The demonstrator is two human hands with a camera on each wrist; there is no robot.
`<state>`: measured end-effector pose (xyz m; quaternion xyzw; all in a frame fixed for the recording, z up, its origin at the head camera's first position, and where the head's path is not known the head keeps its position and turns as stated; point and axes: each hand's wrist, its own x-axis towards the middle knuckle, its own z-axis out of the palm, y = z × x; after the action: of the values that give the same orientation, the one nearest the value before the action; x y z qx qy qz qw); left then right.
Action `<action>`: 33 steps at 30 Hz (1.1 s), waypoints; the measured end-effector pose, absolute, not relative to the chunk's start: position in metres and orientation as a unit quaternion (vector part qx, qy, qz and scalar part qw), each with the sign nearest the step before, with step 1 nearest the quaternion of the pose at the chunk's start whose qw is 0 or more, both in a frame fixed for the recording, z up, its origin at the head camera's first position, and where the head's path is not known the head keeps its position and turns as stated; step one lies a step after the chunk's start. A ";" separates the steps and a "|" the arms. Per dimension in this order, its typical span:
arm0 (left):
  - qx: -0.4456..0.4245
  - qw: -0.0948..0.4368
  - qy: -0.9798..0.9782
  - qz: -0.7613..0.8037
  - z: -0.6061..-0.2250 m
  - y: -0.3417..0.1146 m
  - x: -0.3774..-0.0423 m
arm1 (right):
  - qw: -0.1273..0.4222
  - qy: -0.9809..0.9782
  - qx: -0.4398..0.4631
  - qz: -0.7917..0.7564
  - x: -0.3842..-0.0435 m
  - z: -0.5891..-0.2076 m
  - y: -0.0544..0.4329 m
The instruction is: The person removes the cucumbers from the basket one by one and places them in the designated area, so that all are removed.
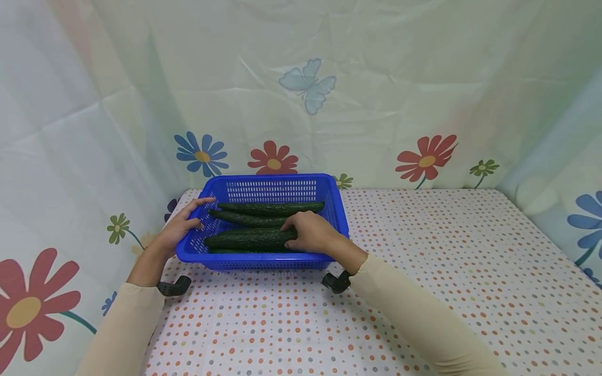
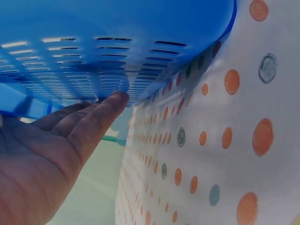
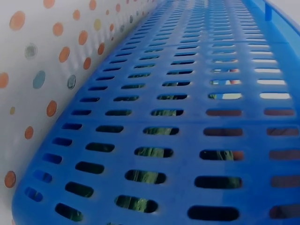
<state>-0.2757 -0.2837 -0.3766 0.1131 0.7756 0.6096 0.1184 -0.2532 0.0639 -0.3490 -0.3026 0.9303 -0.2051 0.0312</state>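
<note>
A blue perforated plastic basket stands on the table with several long dark-green cucumbers lying lengthwise inside. My right hand reaches over the front right of the basket and grips the right end of the thick front cucumber. Behind it lie a thinner cucumber and a rear cucumber. At the basket's left end, my left hand rests on the rim. The left wrist view has its fingers nearly straight along the outer wall. Through the slots in the right wrist view, green cucumber skin shows; the basket hides most of the right hand.
The table carries a white cloth with coloured dots, stretching to the right and in front of the basket. A flower-printed curtain hangs behind and along both sides, close to the basket's back and left. Dark wrist-mounted devices sit under the wrists.
</note>
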 end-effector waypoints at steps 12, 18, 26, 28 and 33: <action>0.109 0.112 0.777 0.610 -0.379 -0.283 -0.278 | 0.024 0.923 -0.298 -0.244 -0.248 -0.346 0.069; 0.111 0.111 0.778 0.608 -0.380 -0.284 -0.279 | 0.006 0.927 -0.280 -0.248 -0.244 -0.345 0.075; 0.109 0.110 0.781 0.606 -0.380 -0.284 -0.277 | -0.014 0.928 -0.267 -0.259 -0.239 -0.342 0.082; 0.107 0.108 0.782 0.605 -0.379 -0.284 -0.276 | -0.018 0.929 -0.262 -0.261 -0.238 -0.341 0.084; 0.112 0.107 0.780 0.606 -0.379 -0.283 -0.276 | -0.021 0.929 -0.252 -0.269 -0.234 -0.336 0.087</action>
<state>-0.2757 -0.2827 -0.3795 0.1116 0.7802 0.6063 0.1065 -0.2338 0.0868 -0.3357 -0.2525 0.9291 -0.2695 -0.0214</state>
